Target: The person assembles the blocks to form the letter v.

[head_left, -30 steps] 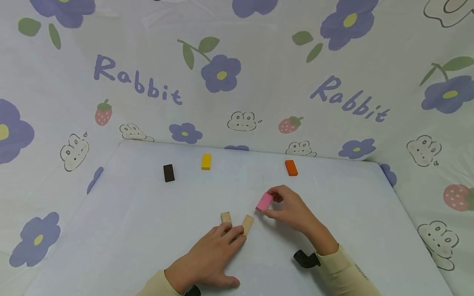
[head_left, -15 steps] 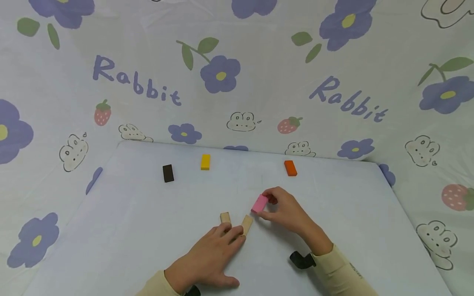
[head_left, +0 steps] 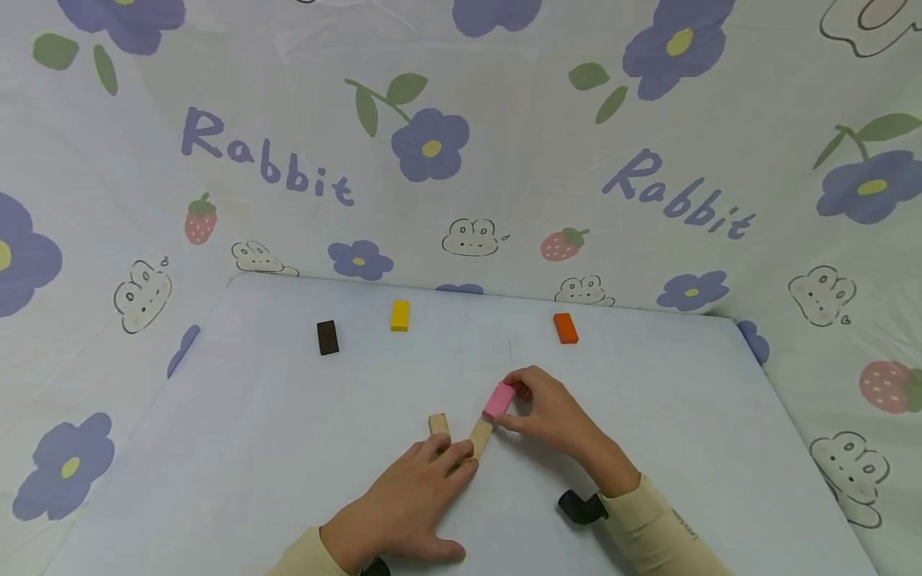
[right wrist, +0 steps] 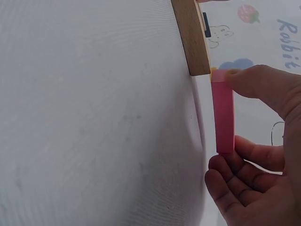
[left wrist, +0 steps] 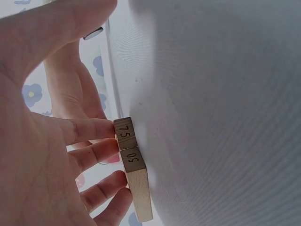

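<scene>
My right hand (head_left: 555,412) pinches a pink block (head_left: 499,399) by its two ends, thumb on the near end and fingers on the far one. In the right wrist view the pink block (right wrist: 224,115) looks a little above the table, beside the end of a plain wooden block (right wrist: 194,42). My left hand (head_left: 414,500) rests with extended fingertips on two plain wooden blocks: a left one (head_left: 438,424) and a right one (head_left: 481,436). They spread apart toward the far side. The left wrist view shows their near ends touching, with printed numerals on the wooden blocks (left wrist: 133,159).
Farther back on the white table (head_left: 216,432) lie a dark brown block (head_left: 327,338), a yellow block (head_left: 399,316) and an orange block (head_left: 565,328). A patterned cloth (head_left: 504,160) rises behind the table.
My right hand has carried the pink block left and slightly nearer, up to the far end of the right wooden block. The left hand stays in place.
</scene>
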`<state>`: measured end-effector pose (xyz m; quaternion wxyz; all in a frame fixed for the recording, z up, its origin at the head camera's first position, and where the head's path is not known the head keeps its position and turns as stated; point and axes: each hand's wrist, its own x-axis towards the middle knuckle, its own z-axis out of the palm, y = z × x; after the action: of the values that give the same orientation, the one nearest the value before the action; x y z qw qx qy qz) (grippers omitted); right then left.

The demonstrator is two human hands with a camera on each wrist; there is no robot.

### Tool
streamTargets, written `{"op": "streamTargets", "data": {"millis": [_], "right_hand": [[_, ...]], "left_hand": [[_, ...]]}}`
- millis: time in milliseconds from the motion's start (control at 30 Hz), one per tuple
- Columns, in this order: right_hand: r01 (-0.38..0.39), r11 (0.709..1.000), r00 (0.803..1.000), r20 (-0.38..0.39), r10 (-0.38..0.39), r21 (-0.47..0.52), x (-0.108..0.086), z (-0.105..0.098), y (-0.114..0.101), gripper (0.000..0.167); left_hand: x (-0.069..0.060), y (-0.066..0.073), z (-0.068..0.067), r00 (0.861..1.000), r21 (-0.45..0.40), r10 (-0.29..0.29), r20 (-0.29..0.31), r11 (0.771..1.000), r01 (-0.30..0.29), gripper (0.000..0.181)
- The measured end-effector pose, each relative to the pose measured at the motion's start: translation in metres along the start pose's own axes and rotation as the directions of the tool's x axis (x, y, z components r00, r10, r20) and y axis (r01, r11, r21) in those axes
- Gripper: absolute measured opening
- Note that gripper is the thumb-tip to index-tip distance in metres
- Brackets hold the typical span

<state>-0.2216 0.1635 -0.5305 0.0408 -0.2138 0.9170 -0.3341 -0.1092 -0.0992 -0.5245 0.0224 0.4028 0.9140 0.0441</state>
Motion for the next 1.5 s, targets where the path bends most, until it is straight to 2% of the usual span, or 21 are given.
{"op": "streamTargets", "data": {"millis": [233, 900, 1267, 1500], "right_hand": [[-0.001, 1.000, 1.000, 0.025, 0.001, 0.001, 0.0010, 0.0046, -0.0021, 0.054], [-0.004, 0.999, 0.999, 0.052, 0.007, -0.041, 0.0002, 0.0062, -0.0081, 0.055], [-0.003, 1.000, 0.999, 0.050, 0.005, -0.028, 0.0004, 0.0084, -0.0055, 0.044], [-0.008, 0.999, 0.999, 0.041, 0.009, -0.032, 0.0005, 0.0102, -0.0048, 0.045]], "left_hand": [[-0.0017, 0.0003, 0.0004, 1.000, -0.014, -0.004, 0.013, 1.000, 0.004, 0.100], [-0.0026, 0.0009, 0.0007, 1.000, -0.002, -0.002, 0.001, 1.000, 0.002, 0.098], [-0.0040, 0.0015, -0.0003, 1.000, -0.005, 0.005, -0.015, 1.000, -0.005, 0.097], [-0.0037, 0.0009, -0.0006, 1.000, -0.011, 0.002, -0.001, 1.000, -0.002, 0.098]]}}
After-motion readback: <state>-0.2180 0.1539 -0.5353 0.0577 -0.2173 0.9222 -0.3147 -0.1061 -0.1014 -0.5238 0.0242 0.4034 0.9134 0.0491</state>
